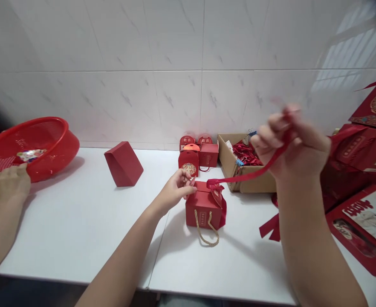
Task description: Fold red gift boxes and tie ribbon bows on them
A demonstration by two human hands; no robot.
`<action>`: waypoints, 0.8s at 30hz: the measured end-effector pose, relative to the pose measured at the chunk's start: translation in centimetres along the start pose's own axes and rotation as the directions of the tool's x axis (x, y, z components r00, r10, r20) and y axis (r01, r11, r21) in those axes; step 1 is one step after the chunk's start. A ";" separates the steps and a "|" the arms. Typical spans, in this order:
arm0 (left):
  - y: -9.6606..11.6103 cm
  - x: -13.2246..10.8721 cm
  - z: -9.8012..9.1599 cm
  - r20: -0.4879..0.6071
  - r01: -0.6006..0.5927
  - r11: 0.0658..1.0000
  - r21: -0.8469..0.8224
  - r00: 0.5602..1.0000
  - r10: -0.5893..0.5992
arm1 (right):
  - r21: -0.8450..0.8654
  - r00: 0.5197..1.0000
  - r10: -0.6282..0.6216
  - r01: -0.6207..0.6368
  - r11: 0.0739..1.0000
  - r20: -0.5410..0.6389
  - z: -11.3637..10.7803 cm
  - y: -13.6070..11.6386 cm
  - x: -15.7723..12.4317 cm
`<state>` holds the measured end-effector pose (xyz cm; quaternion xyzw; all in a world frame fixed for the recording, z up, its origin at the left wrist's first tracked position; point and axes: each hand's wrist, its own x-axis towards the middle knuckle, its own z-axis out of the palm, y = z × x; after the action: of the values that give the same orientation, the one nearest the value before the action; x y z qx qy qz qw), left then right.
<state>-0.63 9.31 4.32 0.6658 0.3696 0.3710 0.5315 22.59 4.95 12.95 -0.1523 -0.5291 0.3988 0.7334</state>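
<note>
A red gift box (203,207) with a gold rope handle (207,242) stands upright on the white table. My left hand (176,189) is at the top left of the box, its fingers pinched against the box's upper edge. Raised to the right and slightly blurred, my right hand (288,140) has its fingers closed on a red ribbon (252,174). The ribbon runs down from that hand to the top of the box, where it passes at the folded flaps. Another strip of ribbon shows at the box's right side.
Small red boxes (188,162) and a cardboard box (253,185) of red items stand by the wall. A plain red box (124,165) is left. Stacked red packages (367,230) fill the right. Another person's hands (9,183) hold a red basket (55,147) far left.
</note>
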 end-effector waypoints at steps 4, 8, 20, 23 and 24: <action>-0.2 0.5 -0.1 -0.102 0.104 0.980 -0.167 0.987 -0.122 | -0.396 0.910 0.386 -0.302 0.867 0.153 1.1 3.0 -0.1; -0.6 0.8 -0.3 -0.079 0.139 0.951 -0.278 0.983 -0.167 | -0.690 0.774 0.600 -0.323 0.648 0.201 2.0 6.8 -0.7; -0.9 1.0 -0.4 -0.059 0.135 0.931 -0.340 0.985 -0.165 | -0.657 0.748 0.651 -0.427 0.621 0.129 1.7 9.7 -0.6; -1.0 1.0 -0.5 -0.055 0.134 0.934 -0.331 0.985 -0.161 | -0.728 0.723 0.685 -0.419 0.542 0.095 1.7 9.6 -0.8; -1.0 1.0 -0.5 -0.057 0.134 0.934 -0.332 0.985 -0.162 | -0.750 0.713 0.696 -0.417 0.513 0.080 1.7 9.6 -0.9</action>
<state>-0.67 10.57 3.53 0.5228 0.3739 0.4134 0.6450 16.92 10.03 6.85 -0.4976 -0.6853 0.4126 0.3355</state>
